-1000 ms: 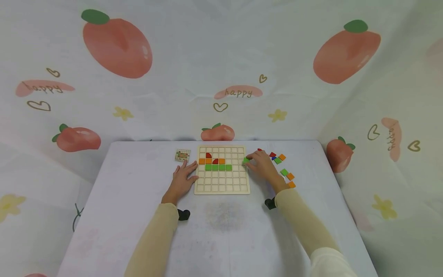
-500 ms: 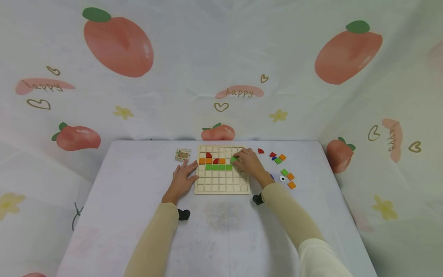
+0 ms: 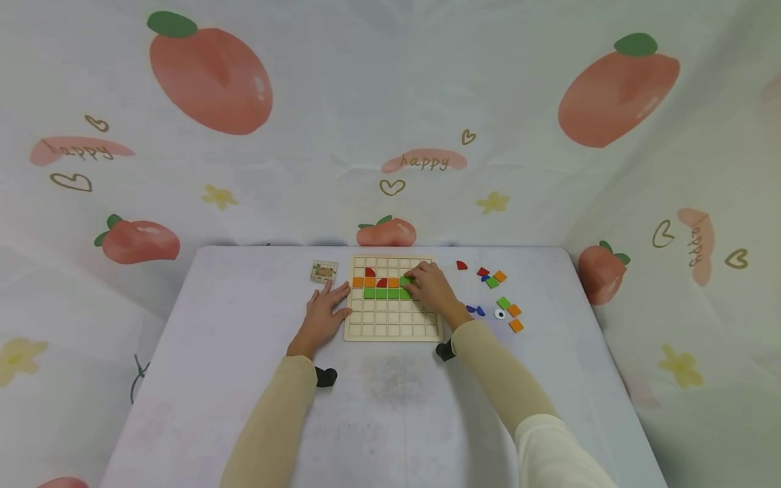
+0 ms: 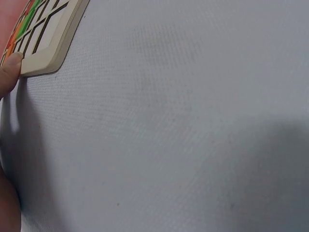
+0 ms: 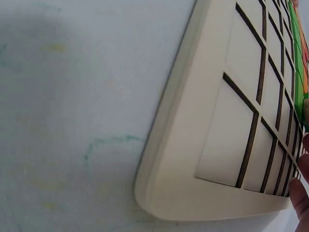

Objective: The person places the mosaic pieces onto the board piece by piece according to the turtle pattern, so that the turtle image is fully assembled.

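A pale wooden grid board point(image 3: 393, 330) lies on the white table. In its cells sit a row of green square tiles point(image 3: 382, 293), several orange square tiles point(image 3: 358, 282) and two red quarter-round tiles point(image 3: 370, 272). My right hand point(image 3: 434, 288) reaches over the board's right side and pinches a green square tile point(image 3: 405, 280) at the cell right of an orange tile, above the green row. The left hand point(image 3: 321, 318) rests with spread fingers at the board's left edge, its thumb point(image 4: 10, 72) touching the rim in the left wrist view.
Loose tiles lie right of the board: a red quarter-round point(image 3: 462, 265), blue half-rounds point(image 3: 481, 311), orange squares point(image 3: 516, 326), green squares point(image 3: 503, 303) and a white eye disc point(image 3: 499, 314). A small pattern card point(image 3: 324, 272) lies at the back left. Behind hangs a fruit-printed cloth point(image 3: 329, 88).
My right hand has moved left with the green tile, from the board's right edge to a cell beside the orange tile. The left hand has stayed at the board's edge.
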Demonstrator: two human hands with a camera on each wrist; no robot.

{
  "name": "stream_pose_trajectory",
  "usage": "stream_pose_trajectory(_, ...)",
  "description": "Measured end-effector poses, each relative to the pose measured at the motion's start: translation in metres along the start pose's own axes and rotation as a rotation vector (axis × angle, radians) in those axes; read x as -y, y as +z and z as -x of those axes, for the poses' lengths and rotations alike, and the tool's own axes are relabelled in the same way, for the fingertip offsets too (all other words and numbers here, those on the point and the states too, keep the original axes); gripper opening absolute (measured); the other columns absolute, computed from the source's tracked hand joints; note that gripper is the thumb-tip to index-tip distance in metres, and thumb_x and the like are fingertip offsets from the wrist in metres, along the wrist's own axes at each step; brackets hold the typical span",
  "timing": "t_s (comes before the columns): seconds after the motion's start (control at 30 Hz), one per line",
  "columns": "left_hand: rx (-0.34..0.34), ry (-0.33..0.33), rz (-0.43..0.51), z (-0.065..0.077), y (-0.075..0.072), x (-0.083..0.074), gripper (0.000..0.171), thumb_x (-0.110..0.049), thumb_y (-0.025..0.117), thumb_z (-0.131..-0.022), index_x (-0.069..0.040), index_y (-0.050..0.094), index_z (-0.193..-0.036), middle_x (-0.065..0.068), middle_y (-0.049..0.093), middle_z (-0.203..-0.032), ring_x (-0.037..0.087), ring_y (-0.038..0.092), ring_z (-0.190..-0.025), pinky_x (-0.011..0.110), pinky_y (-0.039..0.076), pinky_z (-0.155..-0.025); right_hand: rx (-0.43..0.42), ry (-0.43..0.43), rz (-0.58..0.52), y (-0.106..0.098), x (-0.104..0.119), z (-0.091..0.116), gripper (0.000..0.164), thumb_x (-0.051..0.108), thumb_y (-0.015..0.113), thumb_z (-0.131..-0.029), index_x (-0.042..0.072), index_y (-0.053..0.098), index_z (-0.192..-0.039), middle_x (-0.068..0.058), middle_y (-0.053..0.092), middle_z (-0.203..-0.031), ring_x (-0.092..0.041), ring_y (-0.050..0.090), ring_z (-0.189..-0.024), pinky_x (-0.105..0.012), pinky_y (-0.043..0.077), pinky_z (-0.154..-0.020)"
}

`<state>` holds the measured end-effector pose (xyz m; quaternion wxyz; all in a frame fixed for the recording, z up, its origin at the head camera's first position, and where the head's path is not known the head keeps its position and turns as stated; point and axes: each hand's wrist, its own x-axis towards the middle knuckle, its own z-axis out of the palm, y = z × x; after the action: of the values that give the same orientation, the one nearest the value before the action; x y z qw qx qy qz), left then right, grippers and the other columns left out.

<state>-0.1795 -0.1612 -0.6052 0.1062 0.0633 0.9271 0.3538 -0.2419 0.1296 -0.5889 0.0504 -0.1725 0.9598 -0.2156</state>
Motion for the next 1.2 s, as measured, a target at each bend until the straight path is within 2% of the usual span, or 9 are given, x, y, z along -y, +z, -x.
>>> stream_pose_trajectory(0.23, -0.002, 0.009, -0.019, -0.002, 0.0, -0.001, 0.061, -0.032, 0.064, -0.1, -0.018, 0.043, -0.156, -0.005, 0.037, -0.166, 0.027, 0.009, -0.162, 0.053, 0.002, -0.132, -0.014, -0.003, -0.015, -0.003, 0.001, 0.001, 0.034, 0.035, 0.069, -0.097, 0.016, 0.074, -0.125, -0.005, 0.062, -0.116, -0.024, 0.051, -0.108, -0.038, 0.047, -0.096)
stream_pose_trajectory(0.53, -0.006, 0.007, -0.019, -0.002, 0.0, -0.003, 0.061, -0.032, 0.063, -0.101, -0.019, 0.042, -0.157, -0.005, 0.036, -0.166, 0.027, 0.008, -0.162, 0.052, 0.001, -0.132, 0.005, -0.012, -0.043, -0.008, -0.001, 0.003, 0.036, 0.034, 0.07, -0.097, 0.016, 0.072, -0.128, -0.006, 0.062, -0.121, -0.025, 0.051, -0.109, -0.039, 0.047, -0.097)
stream_pose_trajectory(0.7, -0.008, 0.02, -0.012, -0.002, 0.0, -0.003, 0.061, -0.031, 0.064, -0.1, -0.017, 0.043, -0.156, -0.003, 0.037, -0.166, 0.029, 0.01, -0.162, 0.054, 0.002, -0.132, -0.013, -0.05, 0.024, -0.007, -0.002, 0.007, 0.039, 0.036, 0.068, -0.098, 0.014, 0.069, -0.13, -0.007, 0.062, -0.122, -0.026, 0.053, -0.109, -0.041, 0.049, -0.097)
stream_pose_trajectory(0.8, -0.01, 0.018, -0.01, -0.001, 0.0, -0.002, 0.061, -0.031, 0.064, -0.101, -0.017, 0.043, -0.156, -0.004, 0.037, -0.166, 0.029, 0.01, -0.162, 0.054, 0.003, -0.131, -0.032, -0.056, 0.103, -0.006, -0.001, 0.009, 0.042, 0.038, 0.063, -0.101, 0.013, 0.065, -0.134, -0.009, 0.06, -0.129, -0.028, 0.054, -0.116, -0.044, 0.05, -0.101)
stream_pose_trajectory(0.87, -0.009, 0.013, -0.009, -0.001, 0.0, -0.002, 0.061, -0.031, 0.063, -0.101, -0.017, 0.043, -0.156, -0.004, 0.037, -0.166, 0.028, 0.009, -0.162, 0.054, 0.002, -0.132, -0.045, -0.028, 0.145, -0.006, 0.0, 0.011, 0.045, 0.039, 0.059, -0.102, 0.013, 0.06, -0.139, -0.011, 0.057, -0.137, -0.031, 0.053, -0.124, -0.047, 0.049, -0.106)
stream_pose_trajectory(0.97, -0.009, 0.01, -0.01, 0.0, 0.0, -0.002, 0.061, -0.032, 0.063, -0.101, -0.018, 0.043, -0.156, -0.005, 0.036, -0.166, 0.028, 0.009, -0.162, 0.053, 0.002, -0.132, -0.037, 0.058, 0.18, -0.006, 0.0, 0.013, 0.056, 0.044, 0.054, -0.103, 0.013, 0.047, -0.15, -0.014, 0.047, -0.151, -0.035, 0.045, -0.138, -0.052, 0.043, -0.116)
stream_pose_trajectory(1.07, -0.007, 0.012, -0.007, 0.0, 0.0, -0.001, 0.061, -0.031, 0.064, -0.1, -0.017, 0.043, -0.156, -0.004, 0.037, -0.166, 0.029, 0.01, -0.162, 0.054, 0.002, -0.132, -0.009, 0.144, 0.188, -0.006, -0.001, 0.017, 0.071, 0.051, 0.052, -0.102, 0.013, 0.033, -0.159, -0.016, 0.034, -0.163, -0.038, 0.033, -0.15, -0.057, 0.032, -0.124)
stream_pose_trajectory(1.2, -0.011, 0.017, -0.007, 0.0, 0.001, 0.0, 0.061, -0.031, 0.064, -0.1, -0.016, 0.044, -0.156, -0.003, 0.038, -0.166, 0.029, 0.011, -0.162, 0.055, 0.003, -0.131, 0.026, 0.21, 0.207, -0.006, -0.008, 0.024, 0.083, 0.059, 0.048, -0.1, 0.014, 0.019, -0.164, -0.018, 0.017, -0.17, -0.043, 0.015, -0.158, -0.064, 0.016, -0.128)
